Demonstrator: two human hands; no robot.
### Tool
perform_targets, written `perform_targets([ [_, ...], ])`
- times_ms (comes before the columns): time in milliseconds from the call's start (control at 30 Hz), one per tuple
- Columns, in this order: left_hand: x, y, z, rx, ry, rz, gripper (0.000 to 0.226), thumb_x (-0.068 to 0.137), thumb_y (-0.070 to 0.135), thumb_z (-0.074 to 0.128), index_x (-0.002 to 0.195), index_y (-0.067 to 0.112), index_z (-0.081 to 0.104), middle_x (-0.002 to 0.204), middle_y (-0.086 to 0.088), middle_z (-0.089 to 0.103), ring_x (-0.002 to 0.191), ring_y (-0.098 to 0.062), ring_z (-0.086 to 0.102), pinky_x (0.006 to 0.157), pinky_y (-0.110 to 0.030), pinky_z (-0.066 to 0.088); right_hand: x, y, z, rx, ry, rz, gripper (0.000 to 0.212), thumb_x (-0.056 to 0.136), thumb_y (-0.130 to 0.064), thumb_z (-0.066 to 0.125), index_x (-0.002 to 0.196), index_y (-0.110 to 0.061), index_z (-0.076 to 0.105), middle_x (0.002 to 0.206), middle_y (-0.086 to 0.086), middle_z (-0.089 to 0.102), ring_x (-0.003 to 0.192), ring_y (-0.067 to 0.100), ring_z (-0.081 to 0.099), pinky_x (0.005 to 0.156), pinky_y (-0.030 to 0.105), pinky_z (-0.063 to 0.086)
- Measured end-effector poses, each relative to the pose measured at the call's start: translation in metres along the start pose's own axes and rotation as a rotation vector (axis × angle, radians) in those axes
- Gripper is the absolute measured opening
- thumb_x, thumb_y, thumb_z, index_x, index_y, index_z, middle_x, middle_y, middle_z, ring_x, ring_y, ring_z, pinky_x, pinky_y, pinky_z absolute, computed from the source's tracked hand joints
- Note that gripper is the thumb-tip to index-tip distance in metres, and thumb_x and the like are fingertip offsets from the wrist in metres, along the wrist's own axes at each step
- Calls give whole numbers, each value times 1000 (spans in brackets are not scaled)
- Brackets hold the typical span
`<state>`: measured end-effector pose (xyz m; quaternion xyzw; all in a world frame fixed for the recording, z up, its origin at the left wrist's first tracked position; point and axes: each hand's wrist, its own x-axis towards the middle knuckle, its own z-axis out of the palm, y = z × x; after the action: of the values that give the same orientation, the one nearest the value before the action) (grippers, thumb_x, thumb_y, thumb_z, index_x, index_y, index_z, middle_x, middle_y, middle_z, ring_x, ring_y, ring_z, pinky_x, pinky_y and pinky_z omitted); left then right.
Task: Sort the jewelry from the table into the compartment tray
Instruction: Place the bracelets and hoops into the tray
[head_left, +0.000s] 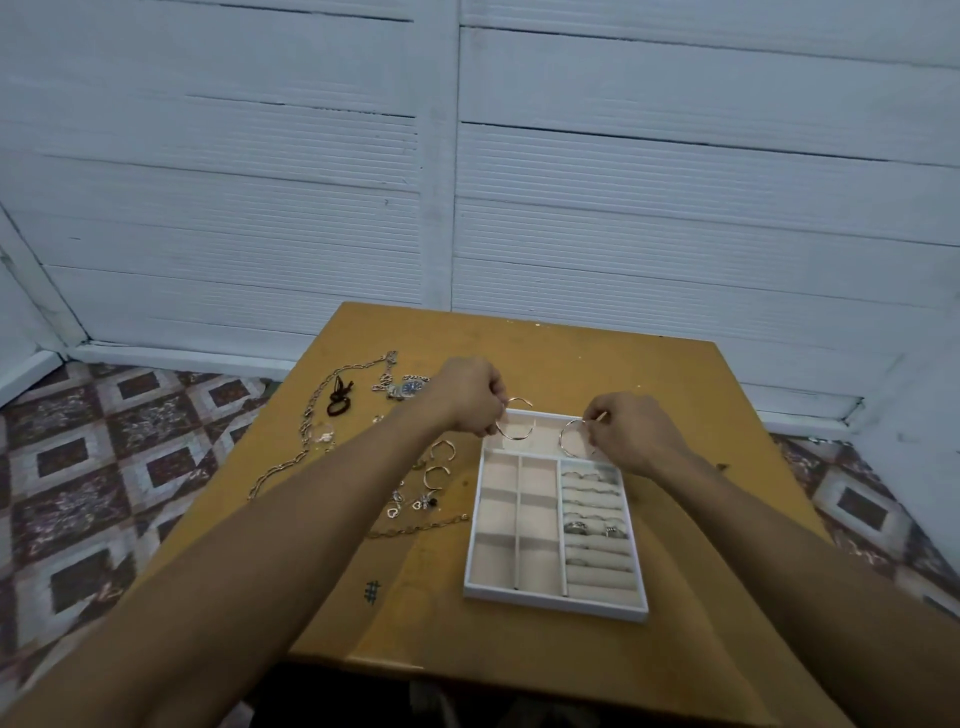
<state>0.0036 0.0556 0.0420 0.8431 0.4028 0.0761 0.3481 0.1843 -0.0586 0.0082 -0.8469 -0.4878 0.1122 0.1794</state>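
Two bangles are held over the far end of the compartment tray (555, 603). The left hand (467, 397) pinches an open cuff bangle (514, 419) between curled fingertips above the far-left section. The right hand (636, 431) pinches a round hoop bangle (573, 437) in the same way above the far-right section. Whether either bangle touches the lining cannot be told.

The tray is white with a beige lining and lies on the wooden table (675, 384). It has six small square compartments in two columns. A ring-roll column (597, 566) on the right carries at least two broad rings (577, 528) and several thin ones.

Loose jewelry lies left of the tray:
- two open cuffs (435, 475)
- one short chain (421, 528)
- a cluster of small heart charms (408, 503)
- one watch (410, 388)
- one black hair tie (338, 397)
- one long chain necklace (310, 423)

Patterned floor tiles (78, 467) and a white panelled wall (675, 208) surround the table.
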Motion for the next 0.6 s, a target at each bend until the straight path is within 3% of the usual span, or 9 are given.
perform_targets([
  [167,11,18,25,39,32,4,19,85,0,51,82,11,66,74,-10,72,54,-15,62,61,-26,54,-2,3,14,-136,6,-92,24,83,-20,47,87,-25,69,86,2,72,79,27,64,69,37,55],
  [367,20,25,39,53,58,-3,20,84,1,52,77,15,65,87,-11,71,77,-23,66,64,-26,51,-2,6,15,-194,47,-133,23,81,-15,50,79,-18,72,82,2,67,77,25,62,64,33,52],
  [500,22,21,41,64,76,15,19,85,1,52,86,11,68,94,-12,72,90,-25,67,74,-29,53,-1,11,14,-232,52,-157,25,83,-16,51,89,-21,74,88,0,72,80,23,63,66,32,52],
  [600,23,17,43,71,92,45,20,86,1,53,93,9,70,95,-10,72,83,-21,64,73,-27,52,-1,13,13,-264,80,-185,26,84,-18,51,95,-24,74,94,-2,72,88,23,63,70,32,52],
])
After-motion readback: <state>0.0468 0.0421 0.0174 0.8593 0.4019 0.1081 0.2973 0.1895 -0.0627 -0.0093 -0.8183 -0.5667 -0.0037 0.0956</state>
